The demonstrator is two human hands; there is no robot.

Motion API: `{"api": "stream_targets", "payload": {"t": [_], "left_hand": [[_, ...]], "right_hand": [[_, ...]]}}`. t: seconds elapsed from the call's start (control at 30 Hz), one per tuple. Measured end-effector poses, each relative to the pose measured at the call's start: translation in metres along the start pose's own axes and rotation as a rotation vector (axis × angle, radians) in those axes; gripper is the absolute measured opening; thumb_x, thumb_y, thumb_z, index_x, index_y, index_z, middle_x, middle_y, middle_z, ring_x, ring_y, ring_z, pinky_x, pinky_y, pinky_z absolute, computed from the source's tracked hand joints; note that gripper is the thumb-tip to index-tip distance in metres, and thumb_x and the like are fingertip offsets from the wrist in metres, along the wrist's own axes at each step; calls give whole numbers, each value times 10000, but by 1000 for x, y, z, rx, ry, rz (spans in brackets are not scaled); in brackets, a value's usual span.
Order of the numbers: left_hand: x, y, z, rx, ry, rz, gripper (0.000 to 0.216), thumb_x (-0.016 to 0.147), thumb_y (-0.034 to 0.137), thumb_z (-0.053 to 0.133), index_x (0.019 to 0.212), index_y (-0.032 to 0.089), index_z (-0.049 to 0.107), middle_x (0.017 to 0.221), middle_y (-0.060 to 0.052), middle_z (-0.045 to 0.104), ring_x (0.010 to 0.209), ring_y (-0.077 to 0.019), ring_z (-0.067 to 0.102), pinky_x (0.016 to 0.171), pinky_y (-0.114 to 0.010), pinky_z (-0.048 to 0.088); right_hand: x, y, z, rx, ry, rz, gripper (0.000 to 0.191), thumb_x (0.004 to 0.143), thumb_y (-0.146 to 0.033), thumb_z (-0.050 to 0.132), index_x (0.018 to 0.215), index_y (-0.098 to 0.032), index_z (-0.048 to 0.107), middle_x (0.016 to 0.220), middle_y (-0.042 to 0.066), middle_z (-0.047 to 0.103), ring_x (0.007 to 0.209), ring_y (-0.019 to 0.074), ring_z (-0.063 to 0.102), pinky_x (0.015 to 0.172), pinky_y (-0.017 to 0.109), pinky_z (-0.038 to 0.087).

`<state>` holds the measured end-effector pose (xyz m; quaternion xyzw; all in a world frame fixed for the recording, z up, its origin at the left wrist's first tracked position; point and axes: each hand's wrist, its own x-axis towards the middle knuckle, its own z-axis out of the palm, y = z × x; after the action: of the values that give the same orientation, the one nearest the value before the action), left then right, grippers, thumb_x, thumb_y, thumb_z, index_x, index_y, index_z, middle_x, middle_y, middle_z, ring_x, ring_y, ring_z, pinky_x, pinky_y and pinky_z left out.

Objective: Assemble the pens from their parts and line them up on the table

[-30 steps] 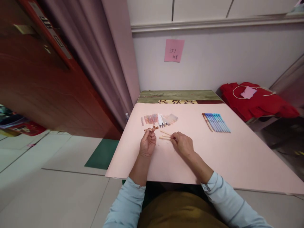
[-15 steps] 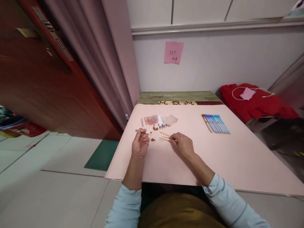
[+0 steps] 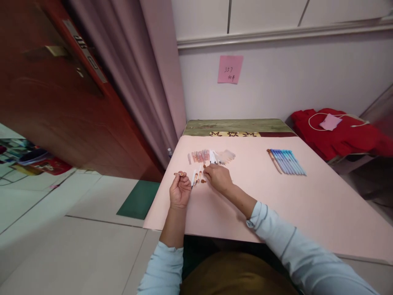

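Observation:
My left hand is closed in a pinch on a small brown pen piece, held just above the left part of the pink table cover. My right hand lies to its right with fingers curled down onto small pen parts on the cover; what it grips, if anything, is hidden. Just behind both hands lies a fanned row of pen parts, pink, white and pale.
A row of several blue pens lies at the table's right rear. A red cloth with a cord sits on a seat to the right. Curtain and wooden door stand left; a pink note hangs on the wall.
My right hand moved left from the tan sticks to the small parts beside my left hand. My left hand shifted left and a little lower, still pinching its small piece.

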<state>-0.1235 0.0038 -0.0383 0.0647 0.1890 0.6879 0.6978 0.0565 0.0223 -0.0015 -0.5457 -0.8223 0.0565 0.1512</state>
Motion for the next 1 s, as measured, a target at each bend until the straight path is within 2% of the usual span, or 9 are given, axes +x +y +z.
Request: {"api": "stream_targets", "payload": {"t": [0.07, 0.2, 0.27, 0.37, 0.47, 0.63, 0.87, 1.0], "left_hand": [[1, -1, -1, 11, 6, 2, 130, 953, 169, 509, 859, 136, 591, 771, -18, 566, 585, -35, 491, 505, -109, 401], [2, -3, -4, 25, 13, -2, 122, 945, 175, 524, 851, 136, 591, 774, -21, 578, 588, -37, 494, 507, -113, 401], [2, -3, -5, 24, 17, -3, 131, 949, 178, 516, 853, 134, 594, 780, -24, 583, 588, -37, 494, 507, -114, 404], [2, -3, -5, 21, 17, 9, 133, 950, 180, 516, 847, 141, 591, 779, -18, 578, 588, -34, 494, 508, -108, 405], [2, -3, -4, 24, 10, 22, 145, 958, 187, 503, 853, 143, 592, 777, -19, 575, 592, -36, 497, 504, -109, 409], [3, -5, -4, 19, 11, 24, 199, 982, 199, 454, 851, 135, 591, 770, -23, 573, 589, -39, 495, 505, -117, 411], [2, -5, -3, 53, 18, 30, 160, 963, 214, 508, 844, 147, 590, 780, -16, 593, 598, -37, 501, 520, -118, 404], [3, -6, -3, 63, 28, 31, 153, 961, 218, 515, 849, 149, 592, 785, -12, 595, 589, -36, 498, 518, -126, 398]], "right_hand": [[16, 1, 4, -125, -32, -109, 218, 953, -262, 517, 1008, -179, 710, 981, 107, 675, 893, 220, 610, 736, 305, 385], [46, 2, 13, -341, -85, -468, 220, 863, -243, 630, 1017, -105, 705, 1012, 164, 656, 985, 285, 558, 850, 387, 366], [57, 2, 18, -409, -110, -628, 200, 871, -221, 605, 982, -99, 717, 983, 160, 667, 974, 287, 551, 873, 408, 349], [68, 5, 25, -478, -143, -783, 181, 877, -182, 569, 891, -121, 738, 915, 134, 689, 905, 262, 557, 885, 405, 329], [74, 9, 30, -515, -167, -878, 179, 862, -175, 574, 819, -150, 746, 871, 116, 702, 862, 236, 558, 900, 393, 309], [79, 11, 29, -562, -162, -989, 226, 888, -182, 524, 833, -160, 742, 859, 95, 711, 807, 214, 557, 911, 382, 304], [89, 9, 19, -569, -207, -1145, 235, 884, -138, 518, 789, -132, 733, 853, 100, 705, 852, 230, 557, 856, 370, 327], [96, 11, 22, -530, -194, -1198, 217, 878, -137, 536, 766, -139, 721, 832, 100, 696, 850, 227, 557, 853, 365, 334]]}}
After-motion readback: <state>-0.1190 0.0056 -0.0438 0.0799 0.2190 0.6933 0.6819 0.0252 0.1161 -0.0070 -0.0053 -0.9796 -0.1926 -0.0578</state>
